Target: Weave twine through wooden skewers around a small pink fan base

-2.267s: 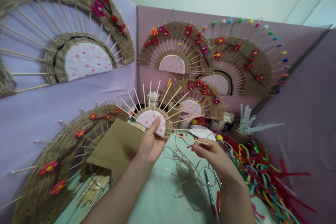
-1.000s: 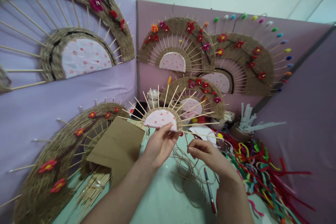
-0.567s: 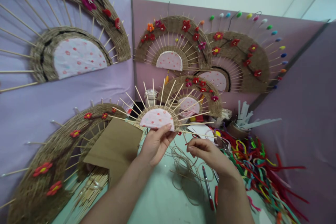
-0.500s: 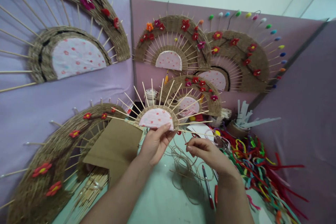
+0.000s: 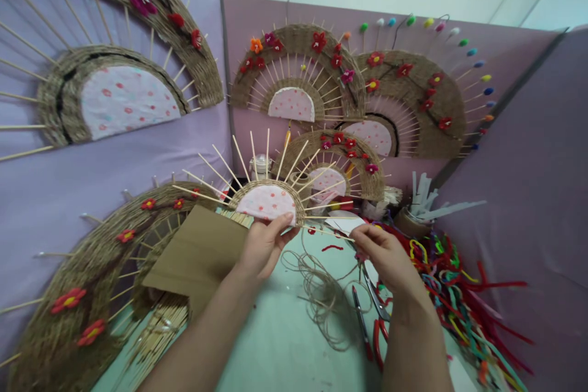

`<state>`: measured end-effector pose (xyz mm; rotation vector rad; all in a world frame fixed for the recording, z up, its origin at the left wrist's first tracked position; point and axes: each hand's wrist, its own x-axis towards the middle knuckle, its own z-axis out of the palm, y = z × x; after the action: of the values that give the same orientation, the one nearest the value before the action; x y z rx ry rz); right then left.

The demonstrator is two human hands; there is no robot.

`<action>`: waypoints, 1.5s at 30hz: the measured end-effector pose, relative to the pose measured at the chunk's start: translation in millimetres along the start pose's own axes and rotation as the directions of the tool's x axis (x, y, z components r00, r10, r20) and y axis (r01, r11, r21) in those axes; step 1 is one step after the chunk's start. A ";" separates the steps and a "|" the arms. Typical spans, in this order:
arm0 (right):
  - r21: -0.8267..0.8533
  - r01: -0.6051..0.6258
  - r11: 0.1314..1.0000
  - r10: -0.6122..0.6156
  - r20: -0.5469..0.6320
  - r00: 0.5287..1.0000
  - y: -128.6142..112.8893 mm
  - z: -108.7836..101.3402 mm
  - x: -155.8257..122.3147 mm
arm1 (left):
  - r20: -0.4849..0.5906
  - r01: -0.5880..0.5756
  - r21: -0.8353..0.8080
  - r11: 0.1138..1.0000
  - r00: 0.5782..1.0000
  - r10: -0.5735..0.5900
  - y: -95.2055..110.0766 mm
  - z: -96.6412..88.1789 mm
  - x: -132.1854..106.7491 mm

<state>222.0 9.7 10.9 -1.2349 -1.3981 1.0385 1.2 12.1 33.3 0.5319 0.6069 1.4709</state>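
My left hand [image 5: 264,245] grips the lower edge of a small half-round fan [image 5: 266,203], its thumb on the pink dotted centre. Woven twine rims that centre, and bare wooden sticks radiate from it. To its right, my right hand [image 5: 379,254] has its fingers pinched together at the outer end of the lowest stick [image 5: 326,231]. A strand of twine seems to run through those fingers, though they partly hide it. Loose loops of twine [image 5: 321,300] lie on the table below, between the two hands.
Scissors [image 5: 377,318] and a pen [image 5: 362,321] lie beside my right forearm. Colourful fuzzy stems [image 5: 454,312] pile up at right. Brown cardboard [image 5: 197,251] and bundled sticks [image 5: 160,327] sit at left. Finished woven fans [image 5: 298,49] line the partitions [image 5: 519,128].
My right hand has moved right, away from the fan's rim, out to the stick's end. The fan and my left hand have shifted slightly left. The scissors show more fully.
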 end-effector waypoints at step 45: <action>-0.172 0.100 0.980 -0.109 -0.042 0.993 -2.1 1.3 4.3 | 0.050 0.211 0.026 0.977 0.976 -0.212 10.1 3.1 -6.6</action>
<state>220.3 13.7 13.2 -1.2867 -1.5197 0.8238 -4.3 6.0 42.7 0.5045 0.6180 1.2476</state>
